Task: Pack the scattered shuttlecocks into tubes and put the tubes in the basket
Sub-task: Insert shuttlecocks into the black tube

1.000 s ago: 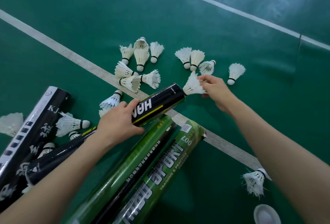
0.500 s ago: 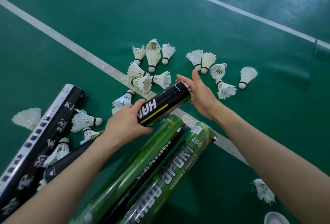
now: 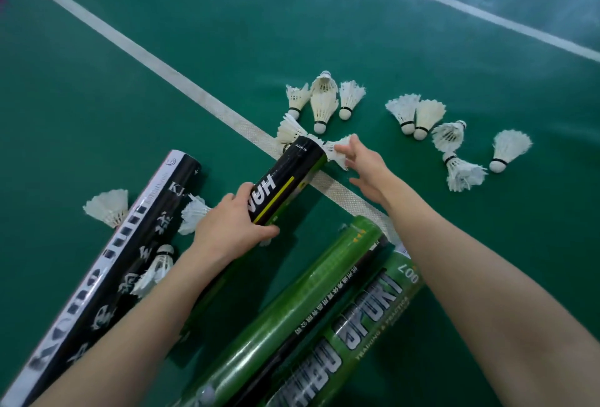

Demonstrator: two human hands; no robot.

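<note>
- the right hand has left the tube mouth, where it was spread half a second ago. its fingertips now lie on a white feather shuttlecock on the white court line, thumb apart, no pinch yet.
- the left hand still grips the black cardboard tube with white lettering, whose mouth is just beside that shuttlecock.
- the last shuttlecock has gone inside, so loading continues. many loose white shuttlecocks remain on the green court floor, and no basket shows.
</note>
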